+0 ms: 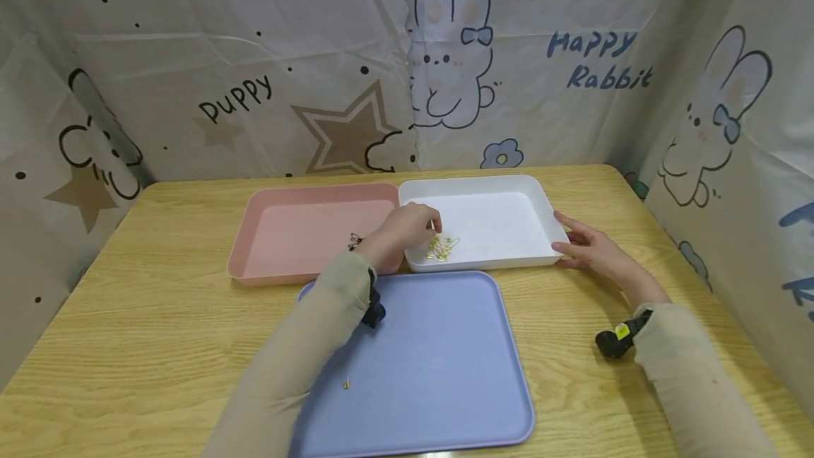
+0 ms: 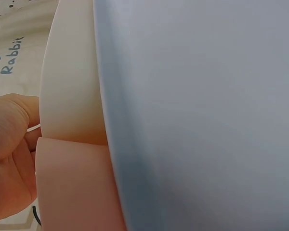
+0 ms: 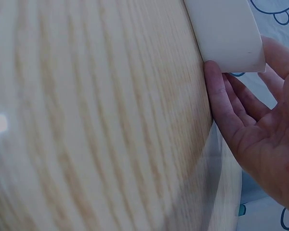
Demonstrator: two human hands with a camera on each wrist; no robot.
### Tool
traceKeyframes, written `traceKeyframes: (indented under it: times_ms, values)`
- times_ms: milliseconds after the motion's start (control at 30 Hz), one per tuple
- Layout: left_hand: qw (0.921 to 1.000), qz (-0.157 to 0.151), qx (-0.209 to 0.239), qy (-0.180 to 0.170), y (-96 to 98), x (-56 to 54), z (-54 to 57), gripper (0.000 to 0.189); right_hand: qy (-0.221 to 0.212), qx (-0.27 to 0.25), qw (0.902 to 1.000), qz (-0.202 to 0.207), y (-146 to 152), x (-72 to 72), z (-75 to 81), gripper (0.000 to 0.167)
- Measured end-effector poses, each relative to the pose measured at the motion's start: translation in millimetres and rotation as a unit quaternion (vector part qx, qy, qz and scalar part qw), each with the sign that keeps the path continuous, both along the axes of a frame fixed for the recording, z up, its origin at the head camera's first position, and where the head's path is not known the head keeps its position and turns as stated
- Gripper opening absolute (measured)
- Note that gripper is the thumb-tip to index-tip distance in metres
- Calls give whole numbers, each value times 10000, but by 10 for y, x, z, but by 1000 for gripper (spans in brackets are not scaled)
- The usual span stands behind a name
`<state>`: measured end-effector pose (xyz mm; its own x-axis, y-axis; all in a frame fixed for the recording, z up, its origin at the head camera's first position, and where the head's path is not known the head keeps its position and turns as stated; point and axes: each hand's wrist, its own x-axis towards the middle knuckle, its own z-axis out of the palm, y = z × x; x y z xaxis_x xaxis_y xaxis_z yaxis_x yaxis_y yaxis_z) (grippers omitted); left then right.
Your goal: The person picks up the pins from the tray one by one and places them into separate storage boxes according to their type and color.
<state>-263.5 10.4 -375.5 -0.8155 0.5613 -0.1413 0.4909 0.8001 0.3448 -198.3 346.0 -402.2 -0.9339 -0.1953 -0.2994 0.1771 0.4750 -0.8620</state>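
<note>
My left hand (image 1: 410,225) is over the left end of the white tray (image 1: 486,214), its fingers bent down just above a small heap of gold safety pins (image 1: 440,249). Whether a pin is between those fingertips cannot be made out. In the left wrist view the left hand (image 2: 12,149) shows only partly, beyond the trays. My right hand (image 1: 591,253) holds the white tray's right end, fingers and thumb about the corner. Seen from the right wrist, fingertips of that hand (image 3: 260,110) touch the white wall (image 3: 226,33).
A pink tray (image 1: 311,196) adjoins the white one on the left, with small black wire-like loops (image 1: 355,240) inside, partly behind the left forearm. Nearer lies a blue tray (image 1: 439,359) bearing one small gold piece (image 1: 346,384). Printed cloth (image 1: 343,41) surrounds the wooden table (image 1: 140,316).
</note>
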Motion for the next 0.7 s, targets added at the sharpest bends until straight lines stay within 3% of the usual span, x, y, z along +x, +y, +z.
traceKeyframes:
  times_ms: [300,700]
  values:
    - [9998,-139,77,109,17,40,41,16,26,22,10000,-20,29,30,17,79]
    - [9974,-491,-215,489,-125,264,187,19,44,-76,10000,-12,12,-9,-32,78]
